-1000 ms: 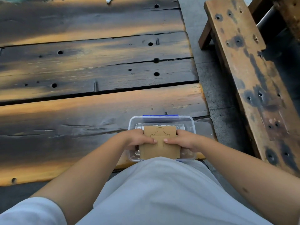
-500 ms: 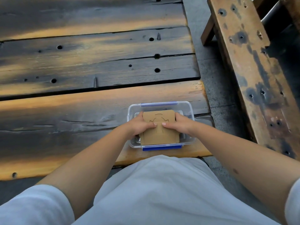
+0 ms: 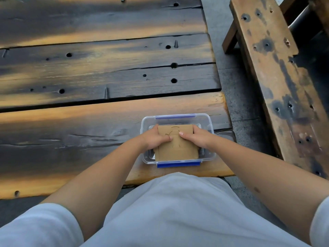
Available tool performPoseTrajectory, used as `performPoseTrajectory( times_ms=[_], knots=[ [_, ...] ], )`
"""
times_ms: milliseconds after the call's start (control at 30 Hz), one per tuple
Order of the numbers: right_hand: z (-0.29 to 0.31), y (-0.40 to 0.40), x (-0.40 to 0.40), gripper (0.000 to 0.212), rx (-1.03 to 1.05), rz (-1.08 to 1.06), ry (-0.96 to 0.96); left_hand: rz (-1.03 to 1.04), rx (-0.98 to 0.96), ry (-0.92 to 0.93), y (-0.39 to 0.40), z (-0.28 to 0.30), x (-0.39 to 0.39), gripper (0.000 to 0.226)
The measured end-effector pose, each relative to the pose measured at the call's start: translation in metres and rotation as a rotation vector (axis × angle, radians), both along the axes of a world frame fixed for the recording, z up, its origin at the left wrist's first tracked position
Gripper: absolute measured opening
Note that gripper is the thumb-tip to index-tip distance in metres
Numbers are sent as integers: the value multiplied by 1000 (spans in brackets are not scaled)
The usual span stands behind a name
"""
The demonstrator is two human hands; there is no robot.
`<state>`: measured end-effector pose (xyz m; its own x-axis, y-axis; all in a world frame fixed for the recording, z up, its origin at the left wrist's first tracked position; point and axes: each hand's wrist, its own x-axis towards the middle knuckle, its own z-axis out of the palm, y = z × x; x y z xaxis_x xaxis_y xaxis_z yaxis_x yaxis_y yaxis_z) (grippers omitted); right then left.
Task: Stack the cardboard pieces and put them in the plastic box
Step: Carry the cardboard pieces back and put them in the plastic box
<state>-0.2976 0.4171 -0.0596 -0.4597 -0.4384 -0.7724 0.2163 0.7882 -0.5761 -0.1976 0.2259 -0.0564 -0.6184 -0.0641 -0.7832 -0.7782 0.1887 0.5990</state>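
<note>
A clear plastic box (image 3: 206, 120) with blue clips stands on the near right corner of the wooden table. A stack of brown cardboard pieces (image 3: 178, 152) with cut outlines on top sits inside the box's opening. My left hand (image 3: 154, 138) grips the stack's left edge, thumb pressed on top. On the opposite edge, my right hand (image 3: 197, 137) holds it the same way. The fingers of both hands reach down inside the box walls. How deep the stack sits is hidden by the hands.
The table (image 3: 89, 122) is made of dark, worn planks with holes and gaps. A wooden bench (image 3: 277, 82) runs along the right, across a strip of grey paved floor (image 3: 238, 97). My lap in grey clothing fills the bottom.
The cardboard stack has gone from resting over the box's near rim to lying further in, between the walls. Both hands moved forward with it and kept their grip.
</note>
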Motion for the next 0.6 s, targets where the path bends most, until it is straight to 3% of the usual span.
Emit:
performPoseTrajectory(
  times_ms=[133,200,333,433,533,600],
  knots=[
    [4,0,0,83,34,-37,-20,62,40,-59,-1,4,0,88],
    [7,1,-1,92,42,-89,-33,147,64,-67,-2,5,2,92],
    [9,10,0,92,-18,-326,-147,424,127,-25,3,13,11,83],
    [14,20,6,80,-83,-453,-340,643,314,-99,10,23,21,55],
    [15,23,15,63,-145,-517,-465,680,390,-113,16,23,30,35],
    [13,21,19,51,-160,-533,-473,676,404,-115,23,24,33,34]
  ],
)
